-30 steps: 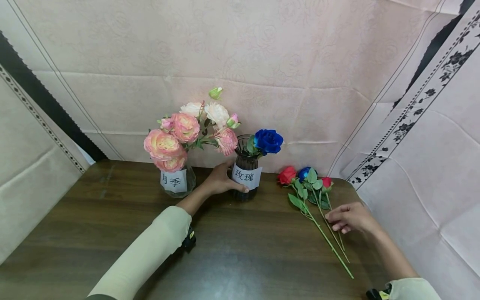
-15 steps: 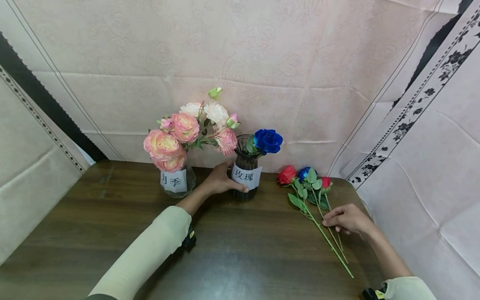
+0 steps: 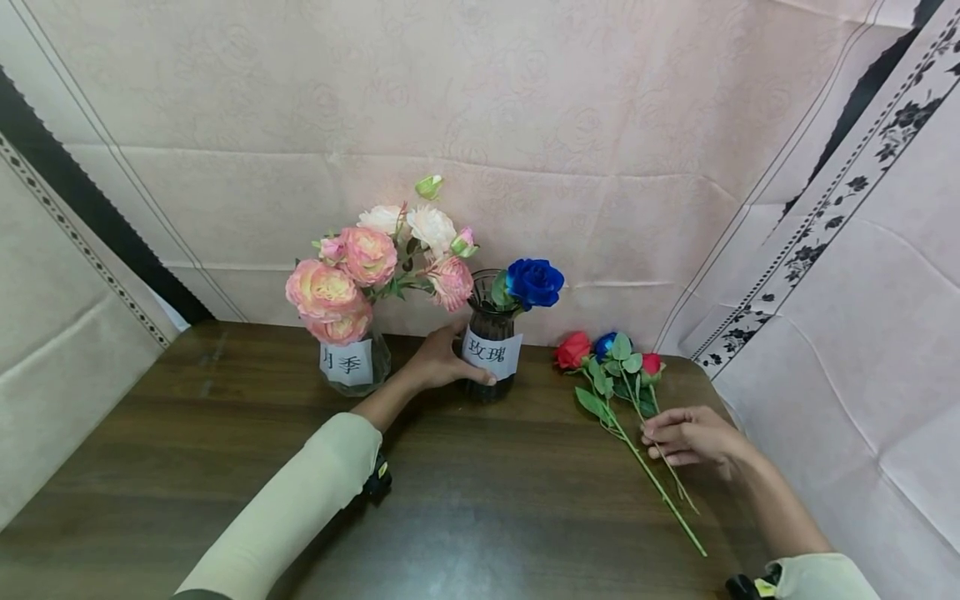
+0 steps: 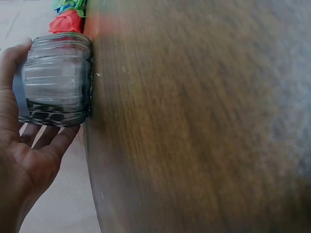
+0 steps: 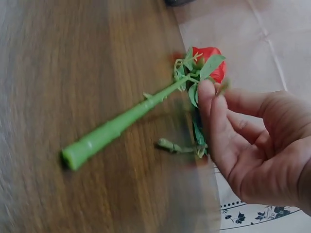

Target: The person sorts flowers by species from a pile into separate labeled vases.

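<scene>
My left hand (image 3: pixel 442 358) grips a dark ribbed glass vase (image 3: pixel 489 322), thumb in front and fingers behind; the left wrist view shows the vase's lower part (image 4: pixel 56 73) between them. One blue rose (image 3: pixel 535 283) stands in that vase, leaning right. At the right, a red rose (image 3: pixel 573 350), a blue rose (image 3: pixel 604 345) and a second red rose (image 3: pixel 652 364) lie on the table with stems toward me. Over these stems my right hand (image 3: pixel 696 437) pinches a thin green stem, apparently the lying blue rose's; the fingers partly hide it.
Left of the dark vase stands a clear glass vase (image 3: pixel 382 360) of pink and white flowers (image 3: pixel 370 257), behind my left forearm. Both vases carry paper labels. The brown wooden table (image 3: pixel 465 517) ends at a pale cloth backdrop (image 3: pixel 637 167).
My right hand has moved slightly left and taken hold of a stem. The lying blue rose and its leaves have shifted slightly. The left hand and both vases have stayed in place.
</scene>
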Motion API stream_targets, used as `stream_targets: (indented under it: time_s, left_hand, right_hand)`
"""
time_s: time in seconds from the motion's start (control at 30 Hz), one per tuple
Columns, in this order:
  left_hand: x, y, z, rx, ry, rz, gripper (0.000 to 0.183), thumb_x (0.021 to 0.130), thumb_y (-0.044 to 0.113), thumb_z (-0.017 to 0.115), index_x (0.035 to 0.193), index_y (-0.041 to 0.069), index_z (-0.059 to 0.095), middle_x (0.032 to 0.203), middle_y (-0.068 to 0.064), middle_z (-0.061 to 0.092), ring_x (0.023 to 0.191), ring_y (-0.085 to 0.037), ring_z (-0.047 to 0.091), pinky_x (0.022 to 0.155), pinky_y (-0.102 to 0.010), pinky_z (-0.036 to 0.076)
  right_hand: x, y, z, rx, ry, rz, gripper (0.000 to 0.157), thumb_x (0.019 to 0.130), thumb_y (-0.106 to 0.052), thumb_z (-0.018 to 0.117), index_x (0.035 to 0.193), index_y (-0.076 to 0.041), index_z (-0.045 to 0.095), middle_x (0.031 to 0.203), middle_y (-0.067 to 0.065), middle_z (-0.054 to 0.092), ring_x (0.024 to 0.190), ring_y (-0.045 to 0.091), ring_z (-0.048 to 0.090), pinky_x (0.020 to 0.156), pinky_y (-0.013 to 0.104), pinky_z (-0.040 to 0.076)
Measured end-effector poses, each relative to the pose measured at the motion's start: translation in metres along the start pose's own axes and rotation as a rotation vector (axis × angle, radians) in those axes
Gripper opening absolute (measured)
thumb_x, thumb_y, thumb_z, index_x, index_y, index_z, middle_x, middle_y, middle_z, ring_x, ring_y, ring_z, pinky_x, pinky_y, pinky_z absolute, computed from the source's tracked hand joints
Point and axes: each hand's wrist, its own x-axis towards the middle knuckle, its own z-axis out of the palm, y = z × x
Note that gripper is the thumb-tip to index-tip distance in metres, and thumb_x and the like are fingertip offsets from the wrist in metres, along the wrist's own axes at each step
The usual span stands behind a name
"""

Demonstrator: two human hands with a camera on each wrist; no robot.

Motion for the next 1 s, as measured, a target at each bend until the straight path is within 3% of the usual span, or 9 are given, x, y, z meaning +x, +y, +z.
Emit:
stream_targets:
  time_s: [0.17, 0.3, 0.57, 1.0]
  left_hand:
    - [-0.001, 0.0, 0.0, -0.002, 0.002, 0.007, 0.099, 0.077, 0.03, 0.106, 0.162, 0.021, 0.055, 0.151, -0.008, 0.071, 0.142, -0.034, 0.064, 0.125, -0.06, 0.049]
    - [-0.001, -0.001, 0.0, 0.006, 0.007, -0.004, 0.1, 0.077, 0.031, 0.106, 0.163, 0.021, 0.054, 0.152, -0.008, 0.07, 0.142, -0.034, 0.064, 0.126, -0.06, 0.049]
    - [-0.001, 0.0, 0.0, -0.017, -0.002, 0.005, 0.098, 0.078, 0.029, 0.106, 0.161, 0.02, 0.056, 0.151, -0.008, 0.071, 0.142, -0.034, 0.065, 0.126, -0.06, 0.049]
    - [-0.001, 0.001, 0.0, -0.006, 0.003, 0.0, 0.096, 0.078, 0.03, 0.106, 0.16, 0.021, 0.056, 0.15, -0.008, 0.072, 0.141, -0.034, 0.066, 0.125, -0.06, 0.05]
  right_hand:
    - [0.001, -0.001, 0.004, 0.186, -0.07, -0.017, 0.019, 0.109, -0.003, 0.07, 0.127, 0.001, 0.075, 0.112, 0.002, 0.087, 0.097, 0.015, 0.084, 0.091, 0.033, 0.07]
    - [0.004, -0.002, 0.007, 0.247, -0.096, -0.049, 0.017, 0.11, 0.0, 0.068, 0.124, -0.001, 0.075, 0.111, 0.003, 0.086, 0.099, 0.015, 0.084, 0.093, 0.033, 0.069]
    - [0.005, -0.009, 0.016, 0.318, -0.073, -0.101, 0.018, 0.111, 0.001, 0.065, 0.123, -0.007, 0.076, 0.114, 0.004, 0.085, 0.104, 0.014, 0.084, 0.096, 0.031, 0.068]
    - [0.013, -0.026, 0.039, 0.578, 0.025, -0.242, 0.025, 0.113, 0.006, 0.058, 0.111, -0.01, 0.077, 0.108, 0.004, 0.084, 0.105, 0.016, 0.084, 0.097, 0.033, 0.068]
